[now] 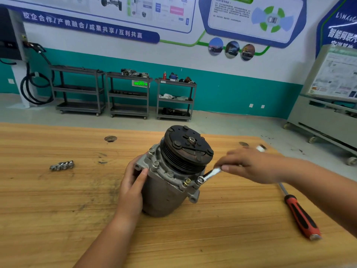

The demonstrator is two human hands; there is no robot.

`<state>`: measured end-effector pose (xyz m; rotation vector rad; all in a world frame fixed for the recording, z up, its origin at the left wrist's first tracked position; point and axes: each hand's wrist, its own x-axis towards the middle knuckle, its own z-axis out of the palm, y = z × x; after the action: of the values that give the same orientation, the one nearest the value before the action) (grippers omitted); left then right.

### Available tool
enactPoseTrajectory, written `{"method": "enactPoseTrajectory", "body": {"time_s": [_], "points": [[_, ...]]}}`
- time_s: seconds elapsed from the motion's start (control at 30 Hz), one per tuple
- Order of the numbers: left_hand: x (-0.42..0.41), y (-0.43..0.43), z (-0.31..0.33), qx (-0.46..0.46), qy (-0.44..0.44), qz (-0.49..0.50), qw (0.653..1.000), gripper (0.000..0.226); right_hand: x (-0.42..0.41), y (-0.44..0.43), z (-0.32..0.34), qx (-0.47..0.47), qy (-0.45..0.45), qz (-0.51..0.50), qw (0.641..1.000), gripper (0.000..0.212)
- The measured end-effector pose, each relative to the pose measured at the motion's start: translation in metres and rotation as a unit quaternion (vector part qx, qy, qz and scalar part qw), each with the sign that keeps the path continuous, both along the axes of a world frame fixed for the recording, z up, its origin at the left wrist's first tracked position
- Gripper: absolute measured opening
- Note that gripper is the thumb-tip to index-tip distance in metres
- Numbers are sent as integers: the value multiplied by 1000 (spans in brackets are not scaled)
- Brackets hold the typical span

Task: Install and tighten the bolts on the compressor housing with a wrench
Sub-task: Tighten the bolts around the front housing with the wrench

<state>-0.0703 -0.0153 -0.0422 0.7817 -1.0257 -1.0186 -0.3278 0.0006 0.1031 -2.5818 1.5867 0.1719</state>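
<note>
Looking past the bench, I see a white wall with a teal lower band (231,93) and blue-edged posters. Three grey metal carts stand against it. The middle cart (128,94) carries a heap of metal parts on its top shelf. The right cart (174,99) holds a red can and dark parts on top, something white and crumpled on the middle shelf, and a dark lump on the bottom one. I cannot tell what the left cart (79,89) holds.

The tabletop (58,209) is striped, scuffed wood with grey smudges. The compressor (166,192) stands near its middle, tilted towards the far right corner: a dull grey cast cylinder with a black ribbed pulley (188,146) on top. My left hand (132,188) wraps its fingers around the housing's left side. My right hand (251,165) is curled around the shaft of a shiny steel wrench (209,174), whose ring end sits on a bolt (200,179) at the flange's right edge, just beside a brass-coloured bolt (187,182).

A screwdriver (300,215) with a red and black handle lies near the right edge. A small cluster of loose metal pieces (62,165) lies well apart, towards the left edge.
</note>
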Motion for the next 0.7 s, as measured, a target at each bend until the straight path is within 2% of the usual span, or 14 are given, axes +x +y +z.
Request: {"method": "enactPoseTrajectory", "body": {"time_s": [0.07, 0.17, 0.23, 0.3, 0.37, 0.4, 0.43, 0.47, 0.53, 0.57, 0.6, 0.7], "points": [[-1, 0, 1, 1, 1, 8, 1000, 28, 9, -18, 5, -16, 34, 36, 999, 35], [-1, 0, 1, 1, 10, 8, 1000, 28, 12, -24, 2, 20, -2, 44, 999, 32], [-2, 1, 0, 3, 20, 7, 1000, 28, 7, -12, -6, 39, -51, 30, 998, 25], [-3, 0, 0, 5, 27, 8, 1000, 28, 3, 7, -18, 26, -100, -5, 995, 29], [-3, 0, -1, 8, 27, 11, 1000, 26, 6, 29, -37, 18, -201, -66, 977, 34], [-3, -1, -1, 9, 30, 13, 999, 25, 12, 41, -47, 39, -273, -108, 955, 36], [-3, -2, -2, 7, 35, 12, 999, 26, 21, 53, -57, 78, -357, -158, 917, 37], [-3, -3, -2, 6, 41, 10, 999, 28, 30, 63, -65, 137, -447, -217, 857, 38], [-1, -5, -4, 4, 54, 3, 999, 35, 45, 74, -76, 248, -600, -300, 699, 34], [0, -6, -5, 4, 58, 0, 998, 37, 51, 75, -79, 268, -654, -313, 634, 31], [1, -7, -7, 5, 59, -2, 998, 38, 54, 75, -80, 271, -692, -315, 590, 27], [3, -11, -11, 8, 59, -3, 998, 36, 60, 78, -85, 268, -774, -293, 493, 12]]}}
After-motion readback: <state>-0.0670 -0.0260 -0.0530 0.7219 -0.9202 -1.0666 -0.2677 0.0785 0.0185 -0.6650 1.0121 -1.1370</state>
